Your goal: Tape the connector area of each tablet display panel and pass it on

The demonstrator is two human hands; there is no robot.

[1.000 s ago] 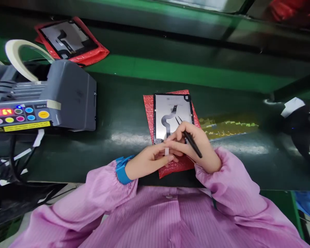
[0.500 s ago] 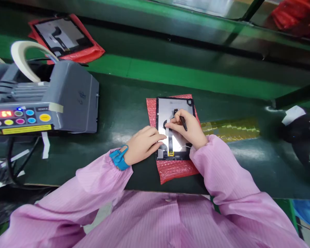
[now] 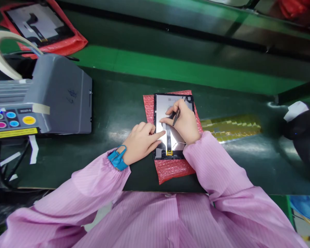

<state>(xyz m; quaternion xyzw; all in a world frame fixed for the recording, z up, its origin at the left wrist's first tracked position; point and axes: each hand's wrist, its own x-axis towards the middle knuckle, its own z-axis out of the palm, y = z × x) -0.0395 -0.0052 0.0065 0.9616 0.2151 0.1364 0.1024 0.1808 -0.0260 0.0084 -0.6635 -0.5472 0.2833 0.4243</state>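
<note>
A tablet panel (image 3: 161,106) lies back-side up on a red bubble-wrap sheet (image 3: 172,170) on the dark green bench. A flat cable runs down its middle to a yellow tab (image 3: 169,152) near the bottom edge. My right hand (image 3: 184,121) rests on the panel and grips black tweezers (image 3: 176,117), with a fingertip pressed on the cable. My left hand (image 3: 142,141) lies at the panel's left edge, its index finger stretched onto the panel, holding nothing. A blue wrist strap (image 3: 116,159) sits on my left wrist.
A grey tape dispenser (image 3: 41,100) with coloured buttons and a tape roll (image 3: 0,51) stands at the left. A second panel on red wrap (image 3: 38,26) lies on the green belt behind it. A strip of yellow tape pieces (image 3: 229,125) lies right of the panel. Dark gear (image 3: 302,127) sits far right.
Both hands left the small white tape piece near the panel's bottom and moved up onto the panel. My right hand now presses higher on the cable; my left steadies the left edge.
</note>
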